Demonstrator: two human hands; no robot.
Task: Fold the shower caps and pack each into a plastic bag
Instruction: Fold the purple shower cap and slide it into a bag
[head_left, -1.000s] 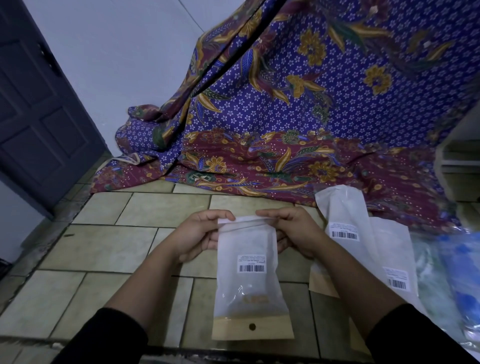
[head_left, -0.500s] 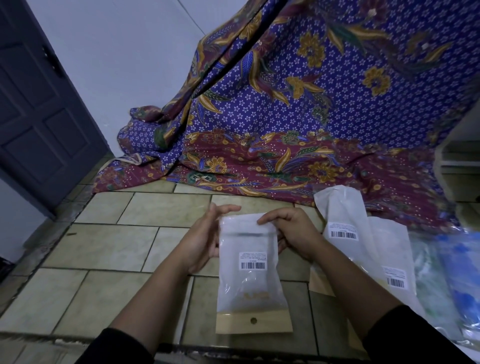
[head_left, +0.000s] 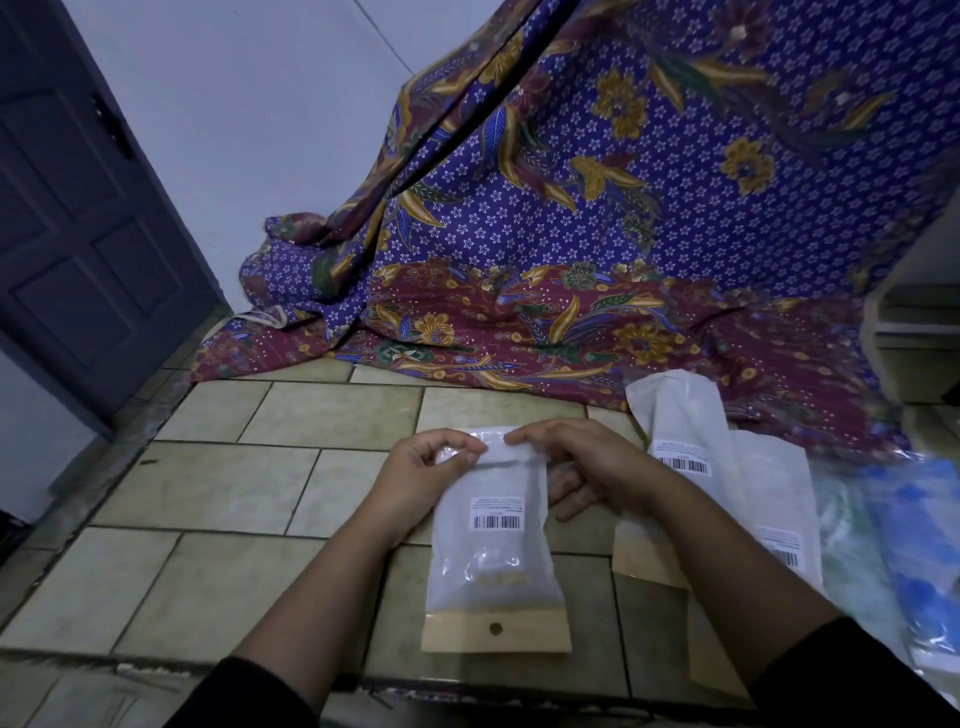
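A frosted plastic bag (head_left: 493, 561) with a barcode label and a tan card header lies on the tiled floor in front of me, a folded shower cap faintly visible inside. My left hand (head_left: 426, 470) pinches the bag's far edge at its left corner. My right hand (head_left: 576, 462) pinches the same edge at the middle-right, fingers curled over the flap. Two more packed bags (head_left: 685, 431) with barcode labels lie overlapping to the right.
A purple and maroon batik cloth (head_left: 597, 234) hangs behind and spreads over the floor beyond the bags. Loose clear and blue plastic (head_left: 914, 545) sits at the far right. A dark door (head_left: 78, 234) stands at left. The tiled ledge's front edge (head_left: 156, 670) runs below.
Both hands have drawn closer together along the bag's far edge and folded its flap down; the bag has shifted slightly toward me.
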